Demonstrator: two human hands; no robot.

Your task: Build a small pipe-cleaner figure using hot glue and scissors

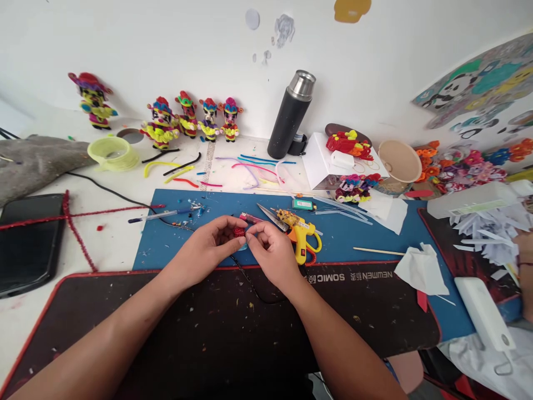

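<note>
Between my two hands is a small red glittery piece, held over the blue mat. My left hand pinches it between thumb and fingers from the left. The thumb and fingertips of my right hand are pressed together at its right side. A bit of light blue shows just under the fingertips. Right beside my right hand lie a yellow glue gun and scissors with their blades apart. Red glittery stems lie at the left, partly across a black phone.
Small figures stand along the wall, left of a black thermos. Coloured stems lie behind the blue mat. A dark mat is under my forearms. At the right are white tissue and paper scraps; part of another person's arm shows.
</note>
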